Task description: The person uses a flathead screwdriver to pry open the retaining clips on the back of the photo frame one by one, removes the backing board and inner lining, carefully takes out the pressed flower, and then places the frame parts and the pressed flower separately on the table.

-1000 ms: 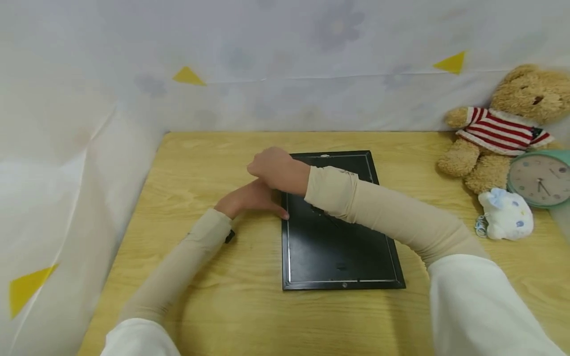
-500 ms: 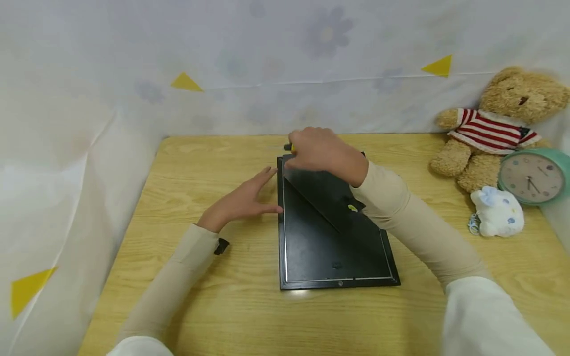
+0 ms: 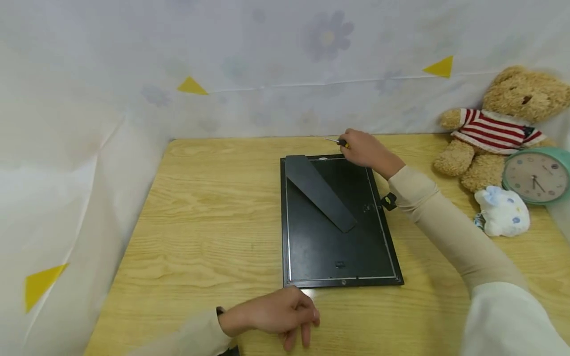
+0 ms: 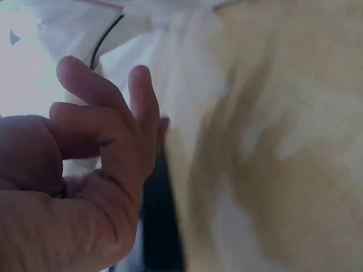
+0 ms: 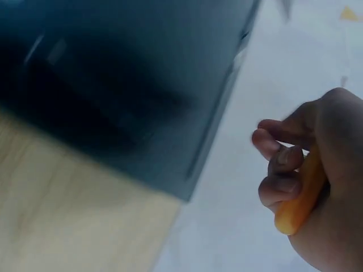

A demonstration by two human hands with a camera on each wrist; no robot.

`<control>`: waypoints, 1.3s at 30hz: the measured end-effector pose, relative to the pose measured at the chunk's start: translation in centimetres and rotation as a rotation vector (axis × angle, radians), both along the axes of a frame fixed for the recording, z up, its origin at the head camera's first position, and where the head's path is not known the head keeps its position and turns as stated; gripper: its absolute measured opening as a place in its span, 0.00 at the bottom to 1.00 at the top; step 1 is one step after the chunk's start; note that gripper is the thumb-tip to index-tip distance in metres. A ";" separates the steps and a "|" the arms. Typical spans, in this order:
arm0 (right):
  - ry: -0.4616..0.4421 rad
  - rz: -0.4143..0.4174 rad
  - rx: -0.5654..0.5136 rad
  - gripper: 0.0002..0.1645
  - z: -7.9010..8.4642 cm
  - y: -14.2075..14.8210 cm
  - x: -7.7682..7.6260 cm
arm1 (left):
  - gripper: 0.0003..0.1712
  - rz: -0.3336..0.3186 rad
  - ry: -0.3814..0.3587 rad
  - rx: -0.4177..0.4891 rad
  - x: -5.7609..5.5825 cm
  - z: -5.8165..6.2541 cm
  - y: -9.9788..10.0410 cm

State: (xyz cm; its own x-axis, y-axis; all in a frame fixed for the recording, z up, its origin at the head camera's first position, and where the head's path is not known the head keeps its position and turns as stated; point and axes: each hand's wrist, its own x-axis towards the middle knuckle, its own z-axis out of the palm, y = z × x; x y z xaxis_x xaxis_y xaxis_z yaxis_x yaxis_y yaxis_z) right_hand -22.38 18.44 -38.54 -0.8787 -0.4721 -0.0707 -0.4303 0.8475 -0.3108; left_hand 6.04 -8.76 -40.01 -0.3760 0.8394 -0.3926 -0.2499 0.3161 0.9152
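A black picture frame (image 3: 311,257) lies face down on the wooden table, its back with a slanted stand leg (image 3: 318,190) upward. Past the frame's far right corner, my right hand (image 3: 367,152) grips a screwdriver (image 3: 342,142) with a thin metal shaft pointing left. In the right wrist view my fingers wrap round the screwdriver's orange-yellow handle (image 5: 303,195), beside the frame's corner (image 5: 187,181). My left hand (image 3: 278,314) hangs just in front of the frame's near edge, fingers loosely bent and holding nothing. The left wrist view shows the same loose fingers (image 4: 122,124).
At the right stand a teddy bear (image 3: 498,133) in a striped sweater, a green round clock (image 3: 536,176) and a small white plush (image 3: 505,212). Bare wooden tabletop (image 3: 209,212) stretches left of the frame. A pale curtain (image 3: 249,64) hangs behind.
My right hand has moved right with the screwdriver, from the frame's left side to its far right corner. My left hand has left the frame's left edge and come nearer me.
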 end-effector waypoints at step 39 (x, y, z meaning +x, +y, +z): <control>-0.083 -0.193 0.004 0.23 -2.8 10.6 3.0 | 0.17 0.440 0.162 -0.196 -10.1 -1.6 -3.8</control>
